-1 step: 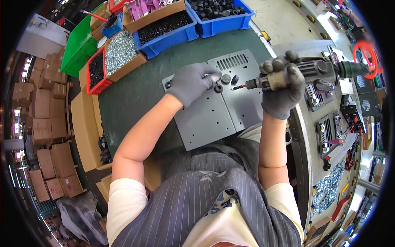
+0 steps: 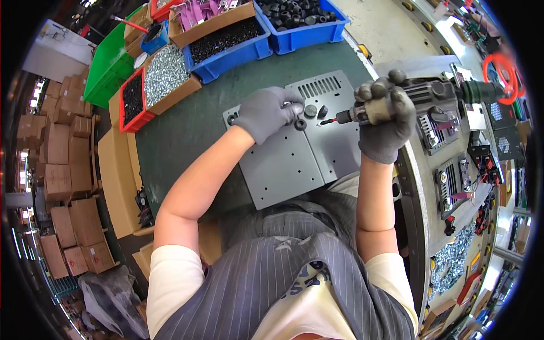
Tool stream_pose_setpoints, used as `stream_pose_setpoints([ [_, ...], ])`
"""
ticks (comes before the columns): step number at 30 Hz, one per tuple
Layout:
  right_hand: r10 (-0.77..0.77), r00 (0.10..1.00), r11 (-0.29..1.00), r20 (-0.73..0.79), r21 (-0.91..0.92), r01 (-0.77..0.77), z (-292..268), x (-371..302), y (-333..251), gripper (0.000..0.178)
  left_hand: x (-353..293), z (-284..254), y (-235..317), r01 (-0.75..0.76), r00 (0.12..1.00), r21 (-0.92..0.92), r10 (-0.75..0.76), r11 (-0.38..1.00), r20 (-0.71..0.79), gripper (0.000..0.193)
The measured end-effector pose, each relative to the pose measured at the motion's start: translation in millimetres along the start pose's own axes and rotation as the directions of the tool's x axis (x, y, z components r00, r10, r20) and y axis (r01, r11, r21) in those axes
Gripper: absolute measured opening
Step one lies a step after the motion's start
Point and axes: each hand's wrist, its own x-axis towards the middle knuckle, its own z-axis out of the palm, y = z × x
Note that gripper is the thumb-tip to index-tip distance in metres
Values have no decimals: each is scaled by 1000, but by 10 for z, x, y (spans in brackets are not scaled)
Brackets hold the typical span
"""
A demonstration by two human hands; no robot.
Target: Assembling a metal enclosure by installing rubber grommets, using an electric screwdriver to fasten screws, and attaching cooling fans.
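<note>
A grey metal plate (image 2: 277, 175) with slots and small holes lies on the green tabletop in front of me. Over its far half is my left hand (image 2: 265, 115), in a grey glove, fingers pinched together; whatever they hold is too small to name. Right by its fingertips sits a black rubber ring (image 2: 300, 124). A round black cap (image 2: 310, 110) and another black rubber foot (image 2: 323, 111) rest on the plate beside it. My right hand (image 2: 386, 116), gloved too, is closed round a power screwdriver (image 2: 430, 97). Its red-banded bit (image 2: 328, 121) points left, just over the plate.
Blue bins of black rubber parts (image 2: 309, 42) and small black pieces (image 2: 229, 59) line the table's far side. A carton of silver screws (image 2: 167, 71) and a red tray (image 2: 133, 102) stand at the far left. Right of the table edge, a bench (image 2: 447, 153) holds slotted metal parts.
The right hand and screwdriver have shifted very slightly left. The left hand stays pinched over the plate.
</note>
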Motion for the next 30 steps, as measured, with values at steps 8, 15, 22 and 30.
stream_pose_setpoints([
  [8, -28, 993, 988, -111, -154, 10, 9, 257, 186, 38, 442, -11, -114, 170, 985, 156, -171, 973, -7, 32],
  [15, -36, 999, 943, -37, -333, 22, 103, 572, 392, 32, 385, -60, -158, 163, 987, 172, -163, 972, -13, 35],
  [22, 65, 997, 910, 30, -412, -47, 251, 726, 743, 27, 332, 45, -106, 129, 992, 243, -122, 961, -44, 31],
  [30, 302, 946, 788, 115, -589, -180, 270, 724, 971, 28, 277, 20, -21, 196, 981, 268, -190, 943, -50, 29],
])
